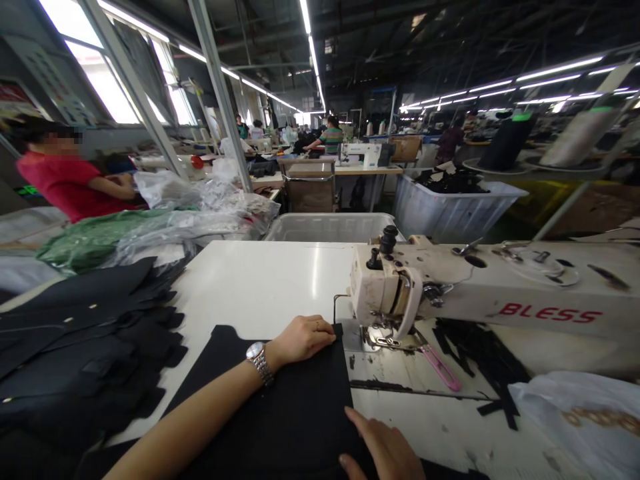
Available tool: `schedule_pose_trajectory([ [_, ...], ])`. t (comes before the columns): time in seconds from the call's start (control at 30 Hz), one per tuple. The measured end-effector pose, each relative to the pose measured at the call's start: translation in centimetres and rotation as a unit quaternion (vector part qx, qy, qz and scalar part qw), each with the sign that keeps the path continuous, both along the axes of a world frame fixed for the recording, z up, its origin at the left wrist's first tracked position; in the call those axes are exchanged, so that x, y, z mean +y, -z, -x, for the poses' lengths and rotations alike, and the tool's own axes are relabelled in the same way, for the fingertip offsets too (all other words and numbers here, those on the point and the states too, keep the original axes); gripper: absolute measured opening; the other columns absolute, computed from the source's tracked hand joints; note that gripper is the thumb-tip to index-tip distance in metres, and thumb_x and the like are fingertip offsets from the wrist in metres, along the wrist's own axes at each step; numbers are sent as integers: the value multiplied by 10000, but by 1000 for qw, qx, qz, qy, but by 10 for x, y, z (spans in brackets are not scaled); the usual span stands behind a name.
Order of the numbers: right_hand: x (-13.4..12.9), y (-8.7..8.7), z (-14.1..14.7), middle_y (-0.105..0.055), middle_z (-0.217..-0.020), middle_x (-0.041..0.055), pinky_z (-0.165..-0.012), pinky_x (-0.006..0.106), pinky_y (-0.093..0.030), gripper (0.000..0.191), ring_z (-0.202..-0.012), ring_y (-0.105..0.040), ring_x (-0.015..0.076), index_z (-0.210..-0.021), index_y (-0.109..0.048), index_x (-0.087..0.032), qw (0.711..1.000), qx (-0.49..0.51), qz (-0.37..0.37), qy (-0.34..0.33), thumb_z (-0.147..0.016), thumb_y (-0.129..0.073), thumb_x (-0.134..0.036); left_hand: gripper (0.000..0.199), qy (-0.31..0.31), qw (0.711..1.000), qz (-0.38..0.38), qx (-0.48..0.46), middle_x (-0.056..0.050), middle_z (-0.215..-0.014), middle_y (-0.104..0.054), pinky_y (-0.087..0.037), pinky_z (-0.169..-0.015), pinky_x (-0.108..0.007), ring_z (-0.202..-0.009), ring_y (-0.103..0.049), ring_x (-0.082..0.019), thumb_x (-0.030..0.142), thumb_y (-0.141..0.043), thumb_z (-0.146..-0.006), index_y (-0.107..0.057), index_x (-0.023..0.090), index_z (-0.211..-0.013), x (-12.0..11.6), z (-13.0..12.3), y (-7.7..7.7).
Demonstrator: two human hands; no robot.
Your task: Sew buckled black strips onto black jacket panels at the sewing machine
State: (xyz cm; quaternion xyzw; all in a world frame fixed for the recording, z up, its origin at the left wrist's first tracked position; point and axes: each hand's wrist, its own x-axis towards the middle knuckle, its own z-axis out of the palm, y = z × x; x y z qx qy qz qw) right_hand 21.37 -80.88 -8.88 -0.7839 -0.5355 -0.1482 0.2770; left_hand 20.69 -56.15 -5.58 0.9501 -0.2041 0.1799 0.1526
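A black fabric panel lies on the white sewing table, its right edge beside the needle area of a sewing machine marked BLESS. My left hand, with a wristwatch on the wrist, has its fingers closed on the panel near its upper right corner. Lower down, my right hand rests at the panel's right edge with thumb and fingers apart. A pink-handled tool lies just right of the presser foot.
Stacked black pieces cover the left side. Black strips and a plastic bag with ring-like parts lie at the right. Beyond the table stand a white bin and a filled grey bin. A person in red works at the far left.
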Motion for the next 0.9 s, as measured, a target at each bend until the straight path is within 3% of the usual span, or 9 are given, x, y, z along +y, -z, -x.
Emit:
schedule_pose_trajectory([
  [0.13,10,-5,0,-656,-829,31,-587,228,-492,357,-682,-625,155,-1111,-488,-180,999,20,32,-38,-796,-467,-346,225,-17,999,17,24,-52,-903,-624,-454,-714,-236,-802,-545,-133,219,-390,-865,-608,162,-855,5,3,0],
  [0.23,12,-5,-3,-659,-868,28,-598,229,-509,375,-702,-633,162,-1105,-499,-196,998,45,34,-34,-753,-528,-324,210,-43,997,22,61,-51,-925,-619,-452,-756,-239,-841,-547,-138,281,-434,-849,-608,169,-886,10,14,-13],
  [0.3,12,-3,-4,-658,-903,29,-633,220,-514,364,-749,-635,163,-1096,-506,-199,997,60,18,-38,-752,-532,-312,218,-85,992,10,91,-42,-927,-618,-450,-770,-241,-854,-550,-144,314,-448,-840,-611,180,-891,17,35,-28],
  [0.37,12,-1,-5,-653,-931,34,-670,218,-513,336,-798,-630,165,-1086,-513,-195,996,76,-14,-35,-774,-502,-320,235,-170,979,-4,111,-33,-928,-618,-449,-779,-250,-862,-554,-151,331,-429,-843,-617,200,-894,26,70,-42],
  [0.47,12,2,-5,-652,-922,41,-671,242,-518,315,-807,-627,173,-1070,-520,-197,994,96,-55,-15,-821,-421,-362,292,-366,923,1,120,-34,-988,-604,-436,-825,-287,-906,-555,-179,407,-410,-828,-617,224,-922,38,143,-48],
  [0.53,11,1,-5,-651,-916,44,-662,247,-521,320,-802,-628,175,-1072,-519,-197,994,99,-53,-17,-829,-410,-375,357,-513,850,7,119,-48,-1014,-596,-432,-836,-333,-928,-550,-220,481,-420,-790,-612,223,-944,40,194,-39],
  [0.6,11,-1,-7,-650,-927,44,-661,238,-522,323,-805,-629,172,-1083,-516,-196,995,93,-34,-34,-817,-445,-365,432,-592,795,12,130,-73,-1042,-585,-419,-856,-367,-943,-543,-250,516,-433,-751,-595,193,-988,35,236,-27],
  [0.73,11,-5,-9,-656,-902,43,-651,235,-526,338,-784,-635,172,-1096,-520,-196,994,87,0,-62,-803,-475,-359,522,-626,766,34,143,-103,-1046,-573,-399,-876,-356,-979,-522,-259,548,-439,-712,-565,148,-1023,15,269,-13],
  [0.9,5,0,-14,-655,-895,44,-661,229,-525,358,-786,-631,167,-1121,-516,-193,992,93,25,-84,-813,-468,-370,421,-619,735,112,252,-86,-835,-643,-433,-784,-349,-846,-578,-286,504,-561,-609,-634,163,-844,2,259,-34],
])
